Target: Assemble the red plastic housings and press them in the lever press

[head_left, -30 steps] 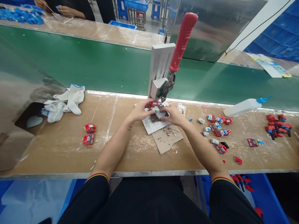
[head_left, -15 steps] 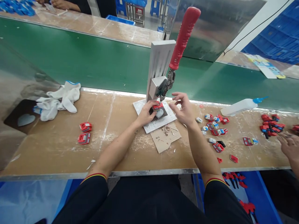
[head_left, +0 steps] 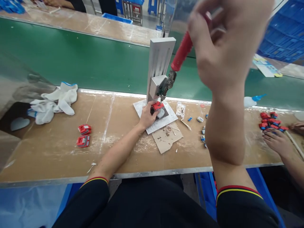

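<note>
A small hand press has a metal column (head_left: pixel 160 58), a toggle clamp (head_left: pixel 168 84) and a pale base plate (head_left: pixel 152 129). My left hand (head_left: pixel 147 116) grips a red toy vehicle part (head_left: pixel 157 105) under the clamp's tip, beside a rounded grey block (head_left: pixel 161 113) on the plate. Up close to the camera, my right hand (head_left: pixel 222 53) is closed around the upper end of the press's red lever handle (head_left: pixel 181 52), slightly blurred. On the bench to the left lie two red toy vehicle parts (head_left: pixel 83 141).
White gloves (head_left: pixel 64 98) lie at the left. Torn cardboard (head_left: pixel 165 142), a bag of small pieces (head_left: pixel 180 110) and a blue-tipped bottle (head_left: pixel 250 101) are on the bench. At right, a co-worker's hand (head_left: pixel 276 142) is by red-and-blue parts (head_left: pixel 272 122).
My right hand has risen from beside the base plate to the red lever handle and closed on it. My left hand stays at the red part. The co-worker's hand has moved left.
</note>
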Available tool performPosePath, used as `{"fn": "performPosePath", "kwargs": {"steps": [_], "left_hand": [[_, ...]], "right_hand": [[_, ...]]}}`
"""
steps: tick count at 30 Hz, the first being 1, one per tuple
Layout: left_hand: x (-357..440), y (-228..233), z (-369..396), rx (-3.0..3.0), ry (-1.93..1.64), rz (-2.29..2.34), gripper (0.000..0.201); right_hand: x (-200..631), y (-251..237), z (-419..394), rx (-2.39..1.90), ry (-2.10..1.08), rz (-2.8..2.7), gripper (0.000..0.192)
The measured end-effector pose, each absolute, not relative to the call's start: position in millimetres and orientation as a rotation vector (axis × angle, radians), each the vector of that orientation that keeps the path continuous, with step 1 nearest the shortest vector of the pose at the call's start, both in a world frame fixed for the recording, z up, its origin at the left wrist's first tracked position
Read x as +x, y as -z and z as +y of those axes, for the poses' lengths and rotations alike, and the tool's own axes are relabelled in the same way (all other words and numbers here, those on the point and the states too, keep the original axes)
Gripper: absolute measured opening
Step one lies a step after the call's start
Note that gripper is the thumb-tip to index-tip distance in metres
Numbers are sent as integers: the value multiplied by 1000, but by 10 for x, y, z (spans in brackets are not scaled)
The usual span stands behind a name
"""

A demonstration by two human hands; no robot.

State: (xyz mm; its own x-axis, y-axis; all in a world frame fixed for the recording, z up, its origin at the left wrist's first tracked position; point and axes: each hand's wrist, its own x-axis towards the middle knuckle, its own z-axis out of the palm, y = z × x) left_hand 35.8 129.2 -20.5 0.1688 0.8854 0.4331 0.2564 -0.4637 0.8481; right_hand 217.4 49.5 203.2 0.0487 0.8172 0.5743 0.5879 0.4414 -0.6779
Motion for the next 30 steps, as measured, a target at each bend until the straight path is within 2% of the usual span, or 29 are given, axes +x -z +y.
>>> {"fn": "performPosePath", "kwargs": {"steps": [3,8,10,15,18,22,26,30], "left_hand": [[360,204,1290,1829,-1309,1078,43],[360,191,1288,1836,-1310,1074,43],[361,185,1286,1857,-1307,1096,42],[357,172,1279,1911,-1299,1126,40],[348,152,1268,1922,-1300,1124,36],[336,126,1246,1943,-1291,1128,33],[333,129,1235,1954,-1275,1125,31],[341,135,1228,1948,-1240,1124,34]], "right_hand": [[2205,-1838,243,-1216,-233,-1670,33],[2144,-1673,175,-1003,115,-1631,24],[2108,-1501,138,-1017,134,-1629,22],[2108,-1189,130,-1264,-291,-1649,26],[2100,-1312,281,-1398,-686,-1639,27],[2034,-1580,485,-1468,-1179,-1577,18],[1971,-1639,530,-1417,-1305,-1443,23],[1944,-1571,490,-1392,-1246,-1424,28]]}}
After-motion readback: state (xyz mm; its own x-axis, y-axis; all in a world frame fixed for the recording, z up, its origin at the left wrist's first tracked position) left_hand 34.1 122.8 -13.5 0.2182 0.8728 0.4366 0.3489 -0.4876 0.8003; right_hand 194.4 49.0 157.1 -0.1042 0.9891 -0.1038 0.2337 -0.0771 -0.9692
